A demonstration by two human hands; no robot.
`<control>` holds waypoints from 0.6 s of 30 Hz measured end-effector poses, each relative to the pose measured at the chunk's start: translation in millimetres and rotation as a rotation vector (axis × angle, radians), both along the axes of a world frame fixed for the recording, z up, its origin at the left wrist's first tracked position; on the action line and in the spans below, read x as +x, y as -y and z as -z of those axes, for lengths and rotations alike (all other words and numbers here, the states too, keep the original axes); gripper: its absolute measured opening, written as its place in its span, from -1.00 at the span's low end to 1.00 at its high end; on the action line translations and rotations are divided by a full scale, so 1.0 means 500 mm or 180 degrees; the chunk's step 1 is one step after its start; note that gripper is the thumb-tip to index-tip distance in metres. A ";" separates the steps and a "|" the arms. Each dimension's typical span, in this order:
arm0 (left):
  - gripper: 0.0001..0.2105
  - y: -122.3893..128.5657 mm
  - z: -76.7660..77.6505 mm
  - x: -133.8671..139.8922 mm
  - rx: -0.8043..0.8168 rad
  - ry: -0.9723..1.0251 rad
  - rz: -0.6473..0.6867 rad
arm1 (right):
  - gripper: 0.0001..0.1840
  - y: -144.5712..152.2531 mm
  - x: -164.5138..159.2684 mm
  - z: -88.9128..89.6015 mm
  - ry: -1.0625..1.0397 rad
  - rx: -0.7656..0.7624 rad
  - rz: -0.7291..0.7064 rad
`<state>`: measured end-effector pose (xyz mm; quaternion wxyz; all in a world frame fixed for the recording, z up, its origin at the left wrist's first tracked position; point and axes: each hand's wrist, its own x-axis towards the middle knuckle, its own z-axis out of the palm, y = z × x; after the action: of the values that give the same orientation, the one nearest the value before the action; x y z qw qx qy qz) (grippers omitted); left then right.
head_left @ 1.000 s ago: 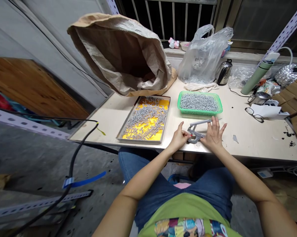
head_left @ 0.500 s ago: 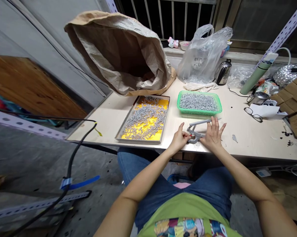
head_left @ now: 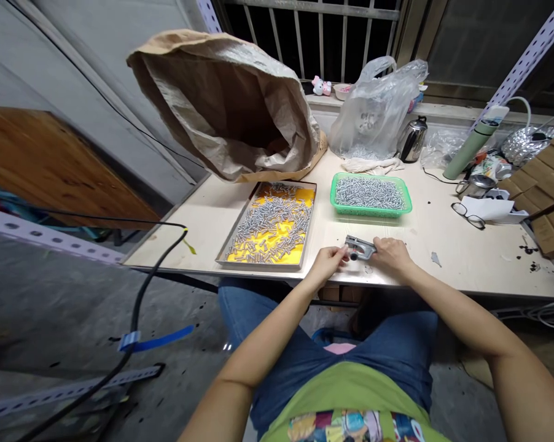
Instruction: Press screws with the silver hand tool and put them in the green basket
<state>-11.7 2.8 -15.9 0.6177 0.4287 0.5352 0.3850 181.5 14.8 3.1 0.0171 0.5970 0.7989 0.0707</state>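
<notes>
Brown paper sack point(head_left: 231, 110) is gaping at back L of surface point(head_left: 185, 239); shallow tray point(head_left: 258, 266) of small metal pieces point(head_left: 277, 218) is lying in front. L hand point(head_left: 327, 263) is touching L end of grey hand tool point(head_left: 360, 247); can't tell if its grip is pinching anything. Tool is sitting btwn hands, nr front edge, green basket point(head_left: 371, 212) standing behind. R hand point(head_left: 394, 255) is clasping tool's R end, grip wrapped round it. Glasses point(head_left: 468, 216) are lying farther R.
</notes>
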 end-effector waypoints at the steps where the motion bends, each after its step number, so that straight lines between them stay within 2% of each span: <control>1: -0.64 -0.001 -0.005 0.003 -0.0167 0.0053 0.0144 | -0.70 -0.005 -0.001 -0.004 0.0017 0.0022 -0.0025; 3: -0.66 -0.003 -0.015 0.007 -0.0337 0.0149 0.0321 | -0.62 -0.014 0.000 -0.010 0.0015 0.0183 -0.0094; 5: -0.69 -0.006 -0.021 0.009 -0.0317 0.0242 0.0382 | -0.56 -0.020 0.003 -0.009 -0.0069 0.0571 -0.0217; 9: -0.72 -0.007 -0.016 0.013 -0.0259 0.0221 0.0400 | -0.54 -0.020 0.012 0.018 -0.0369 0.1291 -0.0305; 11: -0.76 -0.009 -0.010 0.017 -0.0182 0.0096 0.0198 | -0.45 -0.016 0.015 0.037 -0.0513 0.1364 -0.0096; 14: -0.83 -0.027 -0.011 0.024 0.0119 0.0008 -0.0404 | -0.35 -0.011 0.020 0.060 -0.0720 0.1305 0.0300; 16: -0.86 -0.060 -0.024 0.032 0.0419 0.0053 -0.0721 | -0.32 -0.009 0.024 0.069 -0.0801 0.1209 0.0463; 18: -0.86 -0.110 -0.047 0.048 0.0699 0.0103 -0.0831 | -0.31 -0.008 0.028 0.074 -0.0820 0.1120 0.0541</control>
<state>12.4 57.6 7.4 0.5204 0.4142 0.5311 0.5250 195.4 19.0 -33.9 -0.1834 0.6600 0.7167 0.1304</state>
